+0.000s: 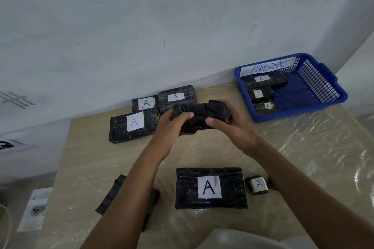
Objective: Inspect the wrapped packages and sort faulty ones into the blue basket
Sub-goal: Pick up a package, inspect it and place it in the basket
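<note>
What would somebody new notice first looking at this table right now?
First, the two hands, left hand and right hand, gripping a black wrapped package held up over the middle of the table. Next, the blue basket at the far right corner, labelled ABNORMAL, with three packages marked A inside. Then the large package with a big A label lying nearest the person.

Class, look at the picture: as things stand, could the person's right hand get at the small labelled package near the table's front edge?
Probably not at once. The right hand and left hand both grip a black package above the table. The small package lies uncovered beside the right forearm, so once the hand lets go, the way looks free.
</note>
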Tool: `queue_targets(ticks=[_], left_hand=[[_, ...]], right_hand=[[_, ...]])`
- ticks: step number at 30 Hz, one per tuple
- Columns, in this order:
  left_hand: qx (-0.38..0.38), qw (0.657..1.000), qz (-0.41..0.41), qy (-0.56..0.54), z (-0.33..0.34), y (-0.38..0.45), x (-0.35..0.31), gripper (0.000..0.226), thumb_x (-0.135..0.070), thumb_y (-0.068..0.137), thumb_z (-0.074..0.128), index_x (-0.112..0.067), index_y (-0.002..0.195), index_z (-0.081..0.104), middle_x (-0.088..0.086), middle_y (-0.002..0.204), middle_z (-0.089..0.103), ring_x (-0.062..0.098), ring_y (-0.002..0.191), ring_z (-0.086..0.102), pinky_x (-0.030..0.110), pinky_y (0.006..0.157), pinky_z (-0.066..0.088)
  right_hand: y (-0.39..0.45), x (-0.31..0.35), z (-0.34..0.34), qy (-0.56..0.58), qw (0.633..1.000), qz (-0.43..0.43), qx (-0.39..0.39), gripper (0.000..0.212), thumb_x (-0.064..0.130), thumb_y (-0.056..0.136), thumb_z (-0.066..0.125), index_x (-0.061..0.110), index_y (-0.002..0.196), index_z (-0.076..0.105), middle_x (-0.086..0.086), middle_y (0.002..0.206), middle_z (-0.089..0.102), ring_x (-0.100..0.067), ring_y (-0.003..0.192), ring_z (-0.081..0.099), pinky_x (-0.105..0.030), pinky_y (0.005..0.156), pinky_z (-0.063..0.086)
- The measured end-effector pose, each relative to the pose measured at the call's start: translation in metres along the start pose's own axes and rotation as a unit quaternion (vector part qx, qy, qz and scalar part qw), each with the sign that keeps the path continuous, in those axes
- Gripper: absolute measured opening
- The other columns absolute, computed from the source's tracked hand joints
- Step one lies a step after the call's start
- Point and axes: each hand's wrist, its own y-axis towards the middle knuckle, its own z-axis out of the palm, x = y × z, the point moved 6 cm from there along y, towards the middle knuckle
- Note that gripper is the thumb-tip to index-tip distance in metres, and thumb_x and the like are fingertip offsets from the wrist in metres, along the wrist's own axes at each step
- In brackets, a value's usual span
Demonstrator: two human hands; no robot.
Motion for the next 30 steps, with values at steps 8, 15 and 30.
queue_targets(ticks=[8, 15, 30], left_hand=[[0.041, 0.996, 0.05, 0.057, 0.004, -0.005, -0.003, 0.032, -0.035, 0.087, 0.081, -0.028, 0.116, 0.068, -0.013, 0.106, 0.077, 0.005, 0.103, 0.072, 0.023, 0.088, 0.056], [-0.014, 0.993, 0.102, 0.05, 0.003, -0.005, -0.005, 0.021, -0.009, 0.091, 0.076, -0.021, 0.106, 0.069, -0.012, 0.09, 0.078, 0.001, 0.086, 0.074, 0.012, 0.073, 0.054], [-0.026, 0.999, 0.007, 0.033, 0.0, 0.002, 0.003, 0.009, -0.019, 0.097, 0.067, -0.022, 0.095, 0.076, 0.009, 0.1, 0.077, 0.026, 0.1, 0.074, 0.046, 0.097, 0.058]], right_hand=[[0.006, 0.002, -0.007, -0.019, 0.997, -0.014, -0.07, 0.039, 0.03, 0.092, 0.076, 0.022, 0.126, 0.06, -0.001, 0.116, 0.071, -0.015, 0.106, 0.072, -0.035, 0.087, 0.063], [0.008, 0.003, -0.004, -0.032, 0.996, -0.006, -0.084, 0.047, 0.019, 0.09, 0.08, 0.019, 0.131, 0.057, -0.007, 0.109, 0.068, -0.026, 0.091, 0.075, -0.037, 0.07, 0.065], [0.0, 0.003, -0.003, -0.017, 0.999, -0.016, -0.046, 0.066, 0.028, 0.089, 0.078, 0.027, 0.146, 0.045, 0.0, 0.123, 0.063, -0.007, 0.106, 0.07, -0.026, 0.085, 0.061]])
